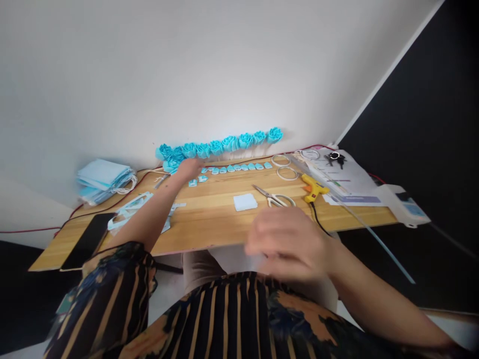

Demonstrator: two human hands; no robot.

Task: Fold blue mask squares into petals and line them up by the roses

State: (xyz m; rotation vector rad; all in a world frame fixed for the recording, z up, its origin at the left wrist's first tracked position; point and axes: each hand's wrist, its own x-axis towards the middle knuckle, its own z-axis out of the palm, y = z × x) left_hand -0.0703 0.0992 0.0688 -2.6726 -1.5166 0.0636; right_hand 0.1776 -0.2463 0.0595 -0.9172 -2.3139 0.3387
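Note:
My left hand (190, 170) reaches across the table to the left end of a row of small folded light-blue pieces (238, 168). It is beside the blue ruffled flowers (216, 147) that line the wall, and its fingertips are mostly hidden, so its grip does not show. Closer to me, my right hand (286, 244) is raised over the table's front edge, blurred, with its fingers curled in. Whatever it may hold cannot be made out. Beyond it lie a stack of pale-blue squares (245, 202) and scissors with white handles (275, 198).
A yellow glue gun (313, 188) rests at the right, near white rings (287, 173), papers (357, 182) and keys (336, 158). Blue face masks (103, 174) are piled at the left. Cut mask scraps (129, 209) and a black phone (89, 240) lie nearer me.

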